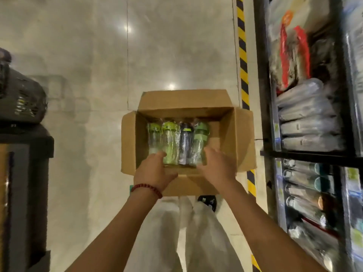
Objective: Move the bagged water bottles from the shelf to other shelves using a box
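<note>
An open cardboard box (227, 132) sits on the floor with its flaps spread out. Inside lie several bagged water bottles side by side: two clear ones with lime lids (169, 138), a dark one (185, 142) and a pale green one (199, 140). My left hand (153, 171), with a red bead bracelet at the wrist, reaches into the box and touches the near end of the leftmost bottle. My right hand (216, 165) lies against the near end of the pale green bottle on the right. The fingertips of both hands are partly hidden behind the bottles.
A black metal shelf rack (306, 154) stands at the right, stacked with bagged bottles and packets. A yellow-black hazard stripe (243, 61) runs along the floor beside it. A dark plastic crate (23, 101) sits on a dark unit at the left. My legs and a shoe are below the box.
</note>
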Demonstrator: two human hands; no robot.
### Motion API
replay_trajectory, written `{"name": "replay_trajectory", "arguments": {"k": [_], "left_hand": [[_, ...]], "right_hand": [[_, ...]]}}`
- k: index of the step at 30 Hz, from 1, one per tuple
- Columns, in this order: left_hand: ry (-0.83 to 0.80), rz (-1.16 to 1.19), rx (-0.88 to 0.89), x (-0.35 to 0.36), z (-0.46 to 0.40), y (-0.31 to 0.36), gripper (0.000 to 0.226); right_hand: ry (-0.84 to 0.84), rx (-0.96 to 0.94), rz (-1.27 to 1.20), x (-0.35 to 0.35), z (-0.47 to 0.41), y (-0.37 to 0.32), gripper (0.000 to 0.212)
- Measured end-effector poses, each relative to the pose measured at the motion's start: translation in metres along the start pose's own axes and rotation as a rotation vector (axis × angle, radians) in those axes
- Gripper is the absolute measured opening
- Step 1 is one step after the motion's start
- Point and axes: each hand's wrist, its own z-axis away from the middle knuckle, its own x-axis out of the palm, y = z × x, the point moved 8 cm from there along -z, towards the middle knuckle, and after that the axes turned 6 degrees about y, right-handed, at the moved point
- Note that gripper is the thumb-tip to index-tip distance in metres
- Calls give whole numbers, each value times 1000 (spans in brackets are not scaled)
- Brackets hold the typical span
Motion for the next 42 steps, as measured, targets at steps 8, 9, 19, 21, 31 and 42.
{"name": "replay_trajectory", "arguments": {"k": [8,9,19,21,31,42], "left_hand": [[-151,217,-204,119,-148,-42,69],[-154,236,-215,133,-166,-43,70],[-118,263,-393,244,-292,-91,91],[-109,256,-448,263,-304,-104,97],[9,84,-448,296,-332,-120,91],[-60,383,-623,320,-330,-118,114]], "right_hand": [[-129,173,-32,136,-126,67,24],[-119,171,-38,149,-141,74,25],[-112,470,-209,245,-255,154,71],[-156,496,-256,262,-263,162,79],[-52,524,-674,304,-283,175,89],[-51,521,-653,291,-284,197,87]]}}
